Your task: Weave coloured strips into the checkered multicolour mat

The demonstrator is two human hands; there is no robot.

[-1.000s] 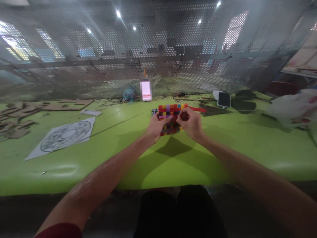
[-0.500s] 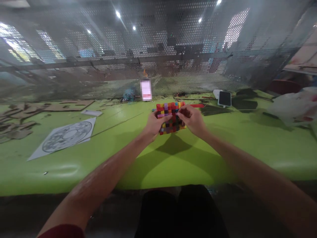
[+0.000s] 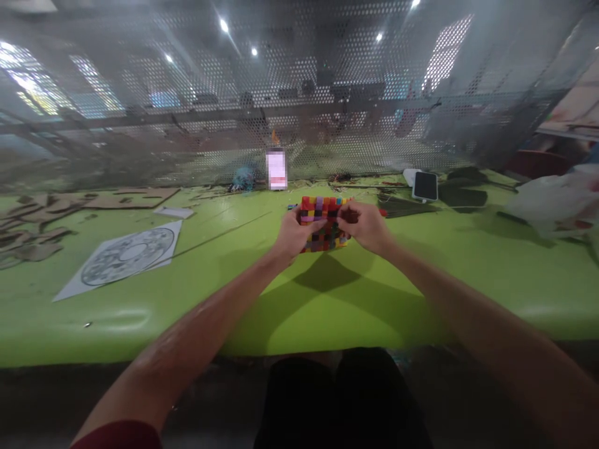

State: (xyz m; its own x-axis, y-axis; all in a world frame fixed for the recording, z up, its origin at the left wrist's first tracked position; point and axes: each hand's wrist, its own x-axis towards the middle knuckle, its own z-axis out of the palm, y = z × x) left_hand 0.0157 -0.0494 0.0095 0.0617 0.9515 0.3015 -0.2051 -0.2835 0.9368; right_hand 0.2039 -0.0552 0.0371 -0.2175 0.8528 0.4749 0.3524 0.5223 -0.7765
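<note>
A small woven mat [image 3: 322, 221] of many coloured strips, red, yellow, purple and dark, sits above the green table [image 3: 327, 299] between both hands. My left hand [image 3: 292, 234] grips its left side, thumb lying across the front. My right hand [image 3: 367, 226] is closed in a pinch at its right upper edge, where a red strip [image 3: 382, 212] sticks out to the right. The lower part of the mat is partly hidden by my fingers.
A printed sheet with a round pattern [image 3: 124, 257] lies at left, cardboard cut-outs [image 3: 32, 227] beyond it. A phone [image 3: 424, 185] and dark strips [image 3: 407, 206] lie at back right, a white bag [image 3: 556, 202] far right. A perforated metal screen [image 3: 299, 93] backs the table.
The red strip sticking out to the right has become much shorter. My right hand has shifted slightly left and closed tighter against the mat; the left hand holds as before.
</note>
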